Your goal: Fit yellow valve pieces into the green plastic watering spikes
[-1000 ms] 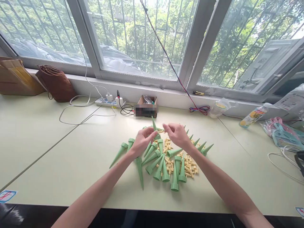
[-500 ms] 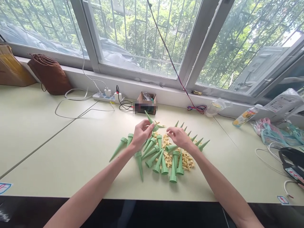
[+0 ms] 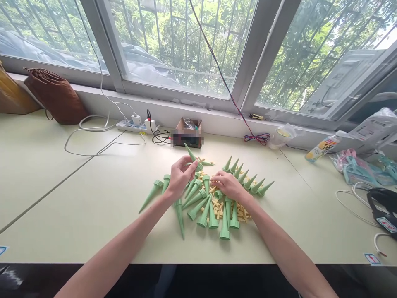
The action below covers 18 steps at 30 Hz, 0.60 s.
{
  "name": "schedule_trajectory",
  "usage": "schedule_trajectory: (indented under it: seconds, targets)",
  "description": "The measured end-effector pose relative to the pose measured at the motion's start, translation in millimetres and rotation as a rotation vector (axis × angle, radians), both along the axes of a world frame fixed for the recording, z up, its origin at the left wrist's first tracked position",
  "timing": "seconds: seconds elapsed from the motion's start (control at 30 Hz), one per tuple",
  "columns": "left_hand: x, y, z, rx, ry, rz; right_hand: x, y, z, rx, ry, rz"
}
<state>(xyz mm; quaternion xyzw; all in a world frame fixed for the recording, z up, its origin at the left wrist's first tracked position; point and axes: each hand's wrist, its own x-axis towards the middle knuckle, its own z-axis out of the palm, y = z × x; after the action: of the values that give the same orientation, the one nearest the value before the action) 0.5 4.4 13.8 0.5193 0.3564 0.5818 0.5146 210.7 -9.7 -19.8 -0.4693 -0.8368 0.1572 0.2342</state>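
My left hand [image 3: 180,176] is closed around a green plastic cone-shaped spike [image 3: 190,153], its tip pointing up and away. My right hand [image 3: 228,184] is low over a pile of small yellow plastic pieces [image 3: 218,209], fingers curled together; whatever is between the fingertips is too small to make out. Several green spikes [image 3: 204,217] lie loosely on and around the pile, some with ribbed caps. Behind my right hand, a slanting row of green spikes [image 3: 249,182] stands on end, tips up.
A small open cardboard box [image 3: 198,126] and a power strip [image 3: 119,126] with cables are by the window sill. To the right lie a bottle [image 3: 322,149], bagged pink and teal items [image 3: 356,167] and black headphones [image 3: 383,207]. A brown pouch [image 3: 56,97] sits at left.
My right hand has moved down and slightly left onto the yellow pieces, uncovering more of the standing row. My left hand still holds its spike, with little movement. The view has shifted slightly.
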Motion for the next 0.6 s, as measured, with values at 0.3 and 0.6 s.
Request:
schedule_trajectory:
  seconds: [0.3,0.6]
  targets:
    - [-0.1,-2.7,0.9,0.000,0.030,-0.029,-2.6,-0.8,-2.1,0.012,-0.063,-0.034]
    - [1.9,-5.5,4.0,0.003,0.045,-0.033,-7.3,-2.5,0.5,0.003,-0.069,-0.058]
